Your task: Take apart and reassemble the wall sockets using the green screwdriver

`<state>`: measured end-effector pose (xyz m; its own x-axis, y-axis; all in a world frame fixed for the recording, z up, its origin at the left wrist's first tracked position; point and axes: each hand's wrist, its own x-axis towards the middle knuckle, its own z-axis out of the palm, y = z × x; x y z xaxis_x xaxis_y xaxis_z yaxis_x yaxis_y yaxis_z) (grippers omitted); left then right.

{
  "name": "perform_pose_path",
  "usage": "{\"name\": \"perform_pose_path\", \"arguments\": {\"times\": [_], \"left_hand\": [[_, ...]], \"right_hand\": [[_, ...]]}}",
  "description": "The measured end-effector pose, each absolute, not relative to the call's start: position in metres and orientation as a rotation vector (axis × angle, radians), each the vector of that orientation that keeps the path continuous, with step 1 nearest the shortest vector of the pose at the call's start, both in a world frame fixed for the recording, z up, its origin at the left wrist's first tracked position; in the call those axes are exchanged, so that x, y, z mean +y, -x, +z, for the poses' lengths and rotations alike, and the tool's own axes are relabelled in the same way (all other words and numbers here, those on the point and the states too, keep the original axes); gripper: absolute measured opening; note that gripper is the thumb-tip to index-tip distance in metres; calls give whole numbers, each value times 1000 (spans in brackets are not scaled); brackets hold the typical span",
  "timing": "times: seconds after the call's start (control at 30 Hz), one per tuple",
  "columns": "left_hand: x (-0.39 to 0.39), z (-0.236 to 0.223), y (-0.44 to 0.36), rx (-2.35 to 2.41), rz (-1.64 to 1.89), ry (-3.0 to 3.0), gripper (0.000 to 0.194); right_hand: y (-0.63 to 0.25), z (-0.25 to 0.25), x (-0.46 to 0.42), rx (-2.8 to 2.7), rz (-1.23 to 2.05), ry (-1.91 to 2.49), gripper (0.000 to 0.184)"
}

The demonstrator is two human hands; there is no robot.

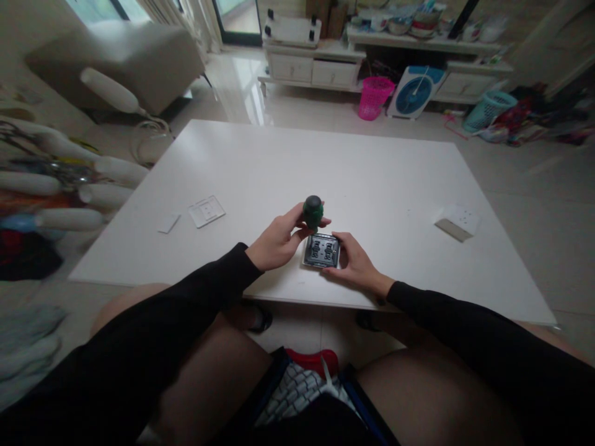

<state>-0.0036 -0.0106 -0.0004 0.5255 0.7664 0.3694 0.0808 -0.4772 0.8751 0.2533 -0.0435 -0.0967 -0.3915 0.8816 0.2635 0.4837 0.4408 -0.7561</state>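
My left hand [282, 238] is closed round the dark green handle of a screwdriver [313, 214], held upright with its black end toward me. The tool's lower end comes down at the far edge of a square wall socket [321, 251]; I cannot tell whether its tip touches. The socket's black back faces up, with a pale rim around it. My right hand [356, 260] grips the socket's right side, thumb on the near edge and fingers at the far corner.
On the white table [288, 161], a white frame plate [207, 211] and a small white cover piece [169, 223] lie to the left. Another white socket [458, 222] rests at the right. Beyond the table are a pink basket [373, 99] and a blue fan [413, 93].
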Motion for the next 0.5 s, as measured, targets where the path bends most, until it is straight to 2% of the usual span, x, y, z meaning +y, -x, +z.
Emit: {"name": "perform_pose_path", "arguments": {"times": [0.23, 0.5], "left_hand": [[-12, -3, 2, 710, 1004, -1944, 20], [-10, -4, 0, 759, 1063, -1990, 16]], "right_hand": [[-254, -97, -43, -2043, 767, 1128, 82], [-254, -97, -43, -2040, 766, 1143, 83]]}}
